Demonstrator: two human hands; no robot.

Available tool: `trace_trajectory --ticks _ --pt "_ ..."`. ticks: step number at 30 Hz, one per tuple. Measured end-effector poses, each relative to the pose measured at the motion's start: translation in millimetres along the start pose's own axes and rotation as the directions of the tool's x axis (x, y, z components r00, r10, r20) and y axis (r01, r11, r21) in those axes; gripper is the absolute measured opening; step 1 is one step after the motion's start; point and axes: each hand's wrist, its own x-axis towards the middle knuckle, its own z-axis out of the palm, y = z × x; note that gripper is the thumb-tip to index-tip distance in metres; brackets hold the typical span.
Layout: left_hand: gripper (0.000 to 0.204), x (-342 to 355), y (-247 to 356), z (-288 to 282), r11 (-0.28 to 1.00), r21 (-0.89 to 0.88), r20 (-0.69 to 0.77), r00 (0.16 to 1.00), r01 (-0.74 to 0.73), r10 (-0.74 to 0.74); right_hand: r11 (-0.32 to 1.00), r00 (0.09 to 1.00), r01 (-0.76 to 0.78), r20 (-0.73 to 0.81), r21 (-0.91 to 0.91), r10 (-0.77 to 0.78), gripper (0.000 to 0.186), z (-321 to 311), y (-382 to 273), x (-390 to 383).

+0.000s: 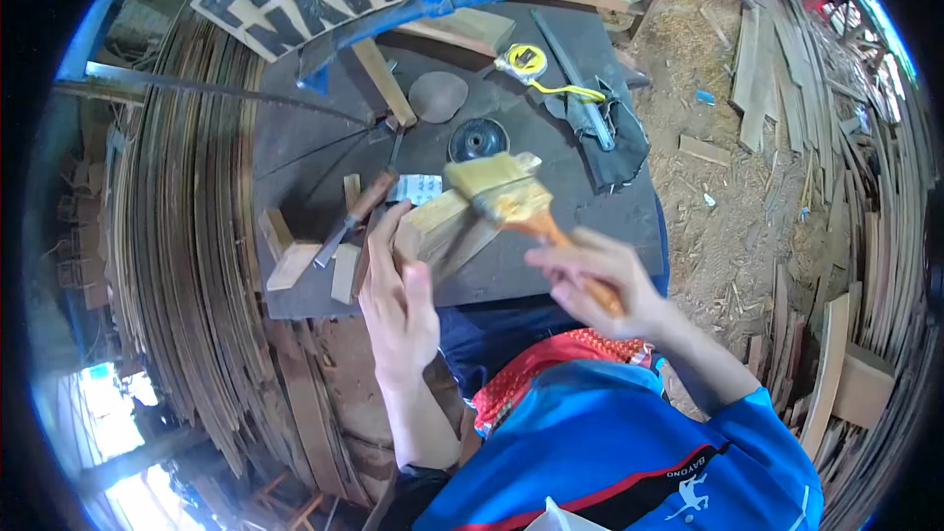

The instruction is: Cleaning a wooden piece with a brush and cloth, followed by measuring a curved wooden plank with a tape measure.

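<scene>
My right hand (595,280) is closed round the orange wooden handle of a wide, flat paintbrush (492,177). The brush's pale bristles are over the top of a wooden block (438,221) on the dark tabletop, slightly blurred; whether they touch it I cannot tell. At the block's near left end, my left hand (398,310) grips it with the fingers along the side and the thumb raised. Beside the left fingers lies a chisel (359,216) with a wooden handle. Just beyond the brush sits a black round disc (479,140), with a silver blister pack (418,189) left of it.
Wood offcuts (295,264) lie at the table's left. Further back are a yellow tape measure (524,61), a grey metal bar (570,74), a dark cloth (619,152) and a round brown disc (438,96). A blue metal frame (418,5) crosses the far side. Stacked boards (187,197) flank the table.
</scene>
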Motion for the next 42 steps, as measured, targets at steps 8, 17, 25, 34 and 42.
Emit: trace_trajectory --ticks 8,17,25,34,42 --pt "0.059 4.4 -28.9 0.9 0.956 -0.205 -0.016 0.976 0.210 -0.218 0.971 0.961 0.196 0.225 -0.134 -0.162 0.040 50.7 2.7 -15.4" --pt "0.077 6.7 -29.8 0.1 0.912 -0.193 -0.009 0.929 0.361 -0.370 0.984 0.984 0.162 -0.065 -0.073 -0.167 0.030 18.0 -12.1 29.1" --pt "0.062 12.4 -16.5 12.2 0.923 -0.217 -0.154 0.922 0.319 -0.355 0.988 0.973 0.142 -0.193 0.063 -0.128 0.020 20.0 -8.6 40.3" --pt "0.061 16.7 -32.2 3.7 0.905 -0.243 -0.136 0.912 0.348 -0.387 0.993 0.997 0.072 -0.044 0.096 -0.068 0.026 26.9 4.0 26.5" --pt "0.077 12.4 -40.5 8.4 0.859 -0.293 -0.203 0.851 0.420 -0.485 0.996 0.938 -0.009 0.344 -0.087 0.039 0.020 13.6 9.9 25.0"
